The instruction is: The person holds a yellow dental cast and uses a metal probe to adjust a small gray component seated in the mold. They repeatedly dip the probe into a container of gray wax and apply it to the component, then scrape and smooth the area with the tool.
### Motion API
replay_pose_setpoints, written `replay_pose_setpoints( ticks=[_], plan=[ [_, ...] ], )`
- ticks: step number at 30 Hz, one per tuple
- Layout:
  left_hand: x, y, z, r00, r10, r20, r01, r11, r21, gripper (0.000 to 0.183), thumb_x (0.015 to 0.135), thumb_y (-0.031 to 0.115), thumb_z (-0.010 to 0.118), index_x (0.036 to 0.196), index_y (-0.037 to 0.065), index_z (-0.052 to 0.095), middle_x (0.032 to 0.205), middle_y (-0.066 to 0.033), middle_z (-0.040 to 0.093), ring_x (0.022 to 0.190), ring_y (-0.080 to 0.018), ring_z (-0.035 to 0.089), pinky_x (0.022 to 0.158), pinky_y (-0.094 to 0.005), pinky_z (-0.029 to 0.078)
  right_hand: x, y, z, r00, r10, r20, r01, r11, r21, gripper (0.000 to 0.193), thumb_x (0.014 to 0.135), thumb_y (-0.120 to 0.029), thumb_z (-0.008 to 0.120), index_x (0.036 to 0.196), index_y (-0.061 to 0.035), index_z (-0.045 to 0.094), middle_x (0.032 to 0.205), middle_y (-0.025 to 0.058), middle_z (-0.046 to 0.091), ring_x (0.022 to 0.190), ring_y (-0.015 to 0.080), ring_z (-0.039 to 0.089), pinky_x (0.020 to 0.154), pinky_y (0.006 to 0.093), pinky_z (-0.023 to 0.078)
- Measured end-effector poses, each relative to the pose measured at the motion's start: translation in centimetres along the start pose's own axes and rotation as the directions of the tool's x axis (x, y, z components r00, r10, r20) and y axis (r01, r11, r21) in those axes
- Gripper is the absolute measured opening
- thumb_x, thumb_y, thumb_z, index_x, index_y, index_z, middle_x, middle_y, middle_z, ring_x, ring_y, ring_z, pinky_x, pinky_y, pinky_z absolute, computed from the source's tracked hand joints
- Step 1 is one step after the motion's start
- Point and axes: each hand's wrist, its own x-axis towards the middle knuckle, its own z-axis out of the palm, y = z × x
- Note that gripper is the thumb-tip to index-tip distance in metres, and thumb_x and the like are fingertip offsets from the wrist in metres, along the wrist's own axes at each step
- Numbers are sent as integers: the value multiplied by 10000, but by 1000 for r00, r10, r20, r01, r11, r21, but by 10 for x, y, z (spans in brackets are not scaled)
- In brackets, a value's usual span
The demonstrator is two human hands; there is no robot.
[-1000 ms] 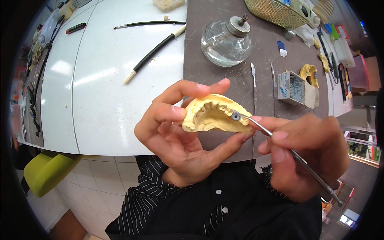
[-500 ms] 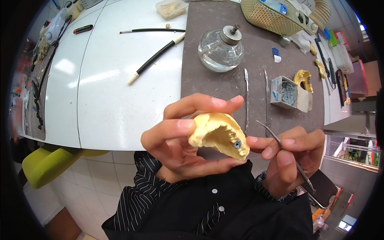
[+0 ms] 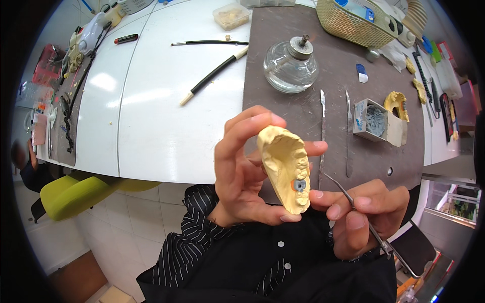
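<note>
My left hand (image 3: pixel 242 166) grips a yellow plaster dental model (image 3: pixel 284 169) between thumb and fingers, tilted so its row of teeth shows on the right side. Among the teeth sits a grey-blue wax crown (image 3: pixel 299 186) with a dark hole in its middle and an orange-red patch beside it. In my right hand (image 3: pixel 361 212) is a thin metal carving instrument (image 3: pixel 375 233), held like a pen, its curved tip pointing up and left, apart from the model. One fingertip of that hand is at the model's right edge; whether it touches is hard to tell.
Beyond my hands stands a glass spirit burner (image 3: pixel 291 65) on the dark mat (image 3: pixel 252 101). Two slim metal tools, a knife (image 3: pixel 323 116) and a carver (image 3: pixel 348 131), lie near a small box of grey wax (image 3: pixel 371 121). Another dental model (image 3: pixel 396 103) rests behind it. A woven basket (image 3: pixel 353 25) is farther back.
My left hand has turned the dental model more upright, bringing its teeth and the wax crown into fuller view. My right hand still holds the instrument. The whole view has shifted slightly.
</note>
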Motion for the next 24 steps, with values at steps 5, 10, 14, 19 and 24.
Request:
replay_pose_setpoints(
  ticks=[5, 10, 14, 19, 24],
  plan=[
    [0, 15, 3, 928, -368, -52, 334, 888, -316, 1087, 636, 331, 788, 1367, -29, 69, 1343, -183, 287, 1051, -341, 525, 837, -387, 505, 2, 0, 2, 992, -24, 125, 36, 994, -100, 227, 796, 91, 506, 998, 47, 414, 805, 221, 566, 810, 344, 638, 766, 439, 528],
    [10, 26, 10, 832, -540, -128, 455, 796, -399, 1030, 700, 463, 695, 1375, -26, 89, 1326, -230, 321, 981, -298, 563, 732, -309, 529, 2, 2, 4, 995, -92, 45, 95, 992, -82, 216, 801, 70, 513, 986, 39, 408, 826, 251, 574, 859, 365, 627, 759, 417, 532],
    [9, 29, 8, 823, -559, -101, 502, 799, -331, 967, 751, 555, 588, 1368, -34, 134, 1281, -243, 374, 976, -269, 565, 710, -292, 532, 4, 5, 3, 992, -121, 30, 123, 988, -97, 212, 800, 59, 521, 972, 44, 398, 828, 255, 568, 835, 344, 635, 737, 388, 544],
    [10, 27, 4, 822, -569, -7, 545, 791, -279, 884, 822, 596, 441, 1359, -48, 161, 1242, -216, 426, 1017, -250, 545, 775, -313, 513, 6, 7, -4, 986, -157, 49, 163, 973, -164, 220, 808, 40, 518, 975, 54, 376, 811, 234, 565, 845, 353, 631, 750, 383, 540],
    [10, 24, 3, 821, -571, 7, 547, 781, -302, 801, 869, 580, 332, 1346, -48, 194, 1197, -206, 455, 984, -223, 547, 802, -323, 504, 12, 1, -2, 990, -138, 18, 136, 925, -356, 183, 872, -179, 473, 952, -31, 403, 702, 104, 541, 868, 348, 623, 880, 526, 432]
  ],
)
